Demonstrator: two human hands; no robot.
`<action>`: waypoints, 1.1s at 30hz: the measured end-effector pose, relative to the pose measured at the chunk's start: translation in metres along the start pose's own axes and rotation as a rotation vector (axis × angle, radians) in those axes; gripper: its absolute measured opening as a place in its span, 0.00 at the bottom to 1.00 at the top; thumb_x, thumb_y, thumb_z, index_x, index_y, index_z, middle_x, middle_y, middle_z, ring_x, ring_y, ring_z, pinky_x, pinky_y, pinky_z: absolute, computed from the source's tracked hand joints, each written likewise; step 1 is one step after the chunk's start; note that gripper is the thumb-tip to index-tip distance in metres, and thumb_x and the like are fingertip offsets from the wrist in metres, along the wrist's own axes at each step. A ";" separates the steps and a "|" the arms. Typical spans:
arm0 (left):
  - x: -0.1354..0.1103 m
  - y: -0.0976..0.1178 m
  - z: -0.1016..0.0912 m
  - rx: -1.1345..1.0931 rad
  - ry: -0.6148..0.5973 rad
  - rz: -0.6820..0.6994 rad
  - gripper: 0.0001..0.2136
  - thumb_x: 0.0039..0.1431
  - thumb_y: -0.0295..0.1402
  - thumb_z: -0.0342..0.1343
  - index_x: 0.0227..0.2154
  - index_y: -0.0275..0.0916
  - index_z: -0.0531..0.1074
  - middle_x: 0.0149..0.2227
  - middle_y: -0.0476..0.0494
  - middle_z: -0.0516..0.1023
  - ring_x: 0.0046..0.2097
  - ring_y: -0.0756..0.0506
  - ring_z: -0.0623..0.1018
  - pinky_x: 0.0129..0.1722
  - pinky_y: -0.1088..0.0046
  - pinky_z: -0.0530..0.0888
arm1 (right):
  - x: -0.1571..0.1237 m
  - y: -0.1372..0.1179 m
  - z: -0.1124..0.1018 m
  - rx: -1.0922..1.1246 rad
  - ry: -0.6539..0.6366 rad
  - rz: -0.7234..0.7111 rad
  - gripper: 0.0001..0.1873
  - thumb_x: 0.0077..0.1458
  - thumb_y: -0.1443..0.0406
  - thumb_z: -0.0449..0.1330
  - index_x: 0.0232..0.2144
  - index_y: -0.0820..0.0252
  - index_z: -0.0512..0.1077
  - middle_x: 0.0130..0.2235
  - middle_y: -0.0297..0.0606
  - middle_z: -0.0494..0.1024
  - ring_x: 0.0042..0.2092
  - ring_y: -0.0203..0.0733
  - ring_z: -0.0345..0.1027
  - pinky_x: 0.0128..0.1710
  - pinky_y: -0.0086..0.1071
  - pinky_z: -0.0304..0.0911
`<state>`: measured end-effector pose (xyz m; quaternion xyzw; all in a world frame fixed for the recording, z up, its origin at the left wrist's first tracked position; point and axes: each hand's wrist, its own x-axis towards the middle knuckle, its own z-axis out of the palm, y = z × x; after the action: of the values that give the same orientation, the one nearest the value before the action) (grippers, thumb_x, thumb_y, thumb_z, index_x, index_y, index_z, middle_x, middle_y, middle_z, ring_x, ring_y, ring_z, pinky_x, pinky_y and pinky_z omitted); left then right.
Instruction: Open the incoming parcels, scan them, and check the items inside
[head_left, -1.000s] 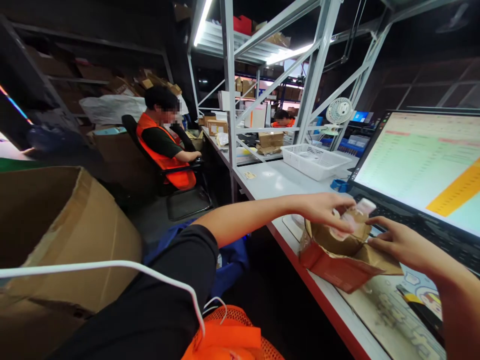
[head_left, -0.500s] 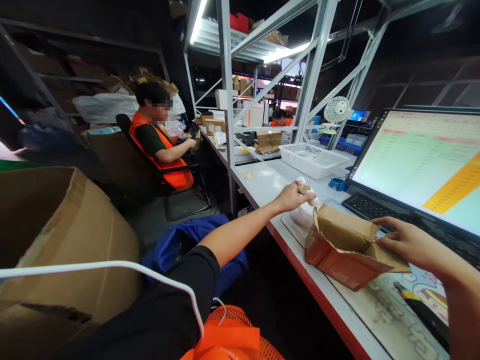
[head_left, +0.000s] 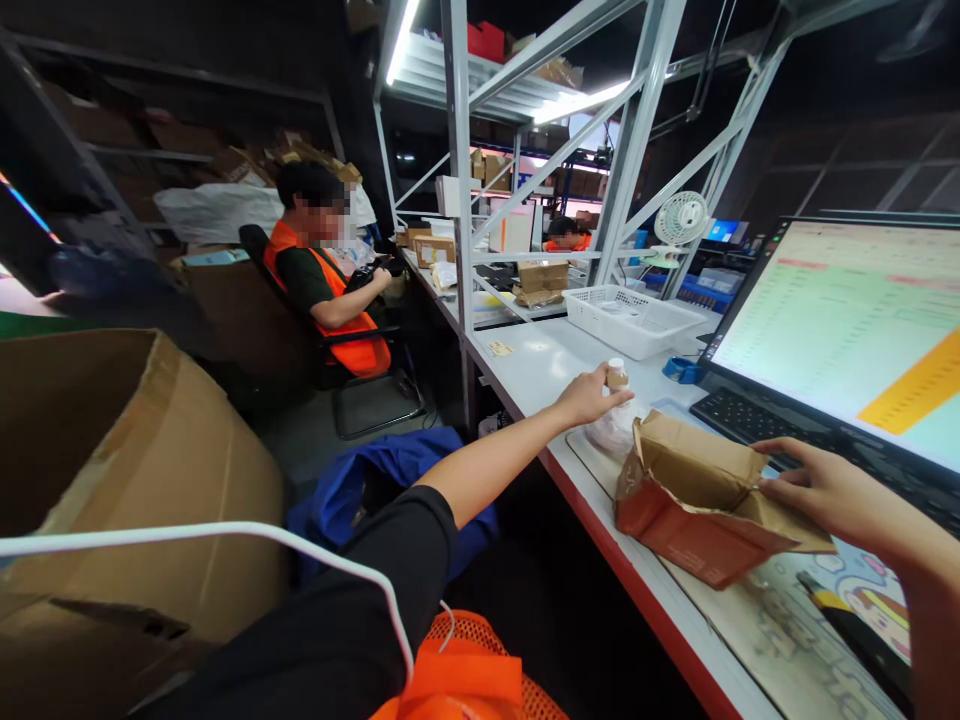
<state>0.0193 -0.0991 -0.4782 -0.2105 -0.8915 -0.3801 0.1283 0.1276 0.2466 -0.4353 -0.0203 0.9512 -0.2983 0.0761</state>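
My left hand [head_left: 589, 398] is closed around a small bottle [head_left: 617, 379] with a white cap and a tan band, held upright over the desk's near edge. Below it lies a crumpled, whitish plastic bundle [head_left: 609, 432]; whether the bottle touches it I cannot tell. Just to the right, a small open cardboard box [head_left: 694, 535] has its flaps up, brown inside and reddish on its front. My right hand [head_left: 825, 490] grips the box's right flap between thumb and fingers. What the box holds is hidden.
A monitor [head_left: 847, 320] and keyboard [head_left: 731, 415] stand behind the box. Farther back are a white plastic basket [head_left: 634, 325], a blue tape roll [head_left: 682, 369] and metal rack posts [head_left: 459, 200]. A large cardboard carton [head_left: 217, 480] stands left. A co-worker [head_left: 330, 290] sits beyond.
The bottle has gone from tilted to upright in my left hand, slightly right of where it was. My right hand keeps its hold on the box flap. The view has shifted a little.
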 end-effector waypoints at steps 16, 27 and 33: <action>0.081 0.019 0.043 0.179 -0.181 -0.023 0.29 0.63 0.49 0.63 0.64 0.45 0.68 0.57 0.40 0.80 0.58 0.36 0.79 0.56 0.64 0.74 | -0.003 -0.009 -0.001 -0.034 -0.033 0.013 0.34 0.50 0.48 0.60 0.57 0.54 0.65 0.39 0.42 0.86 0.34 0.53 0.78 0.34 0.41 0.69; 0.108 0.026 0.045 0.256 -0.365 -0.124 0.28 0.52 0.43 0.73 0.55 0.41 0.76 0.58 0.38 0.80 0.59 0.36 0.79 0.57 0.66 0.75 | -0.005 -0.009 0.000 0.004 -0.056 0.027 0.36 0.51 0.48 0.60 0.60 0.54 0.63 0.37 0.41 0.86 0.33 0.52 0.77 0.31 0.39 0.67; 0.101 0.014 0.032 0.234 -0.181 -0.145 0.28 0.66 0.46 0.62 0.65 0.41 0.66 0.62 0.35 0.77 0.62 0.35 0.77 0.58 0.63 0.74 | -0.007 -0.015 -0.001 0.013 -0.051 0.026 0.35 0.51 0.51 0.61 0.59 0.56 0.64 0.38 0.43 0.86 0.31 0.50 0.76 0.29 0.38 0.67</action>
<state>-0.0649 -0.0392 -0.4520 -0.1628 -0.9504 -0.2615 0.0434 0.1344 0.2359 -0.4249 -0.0151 0.9473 -0.3027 0.1041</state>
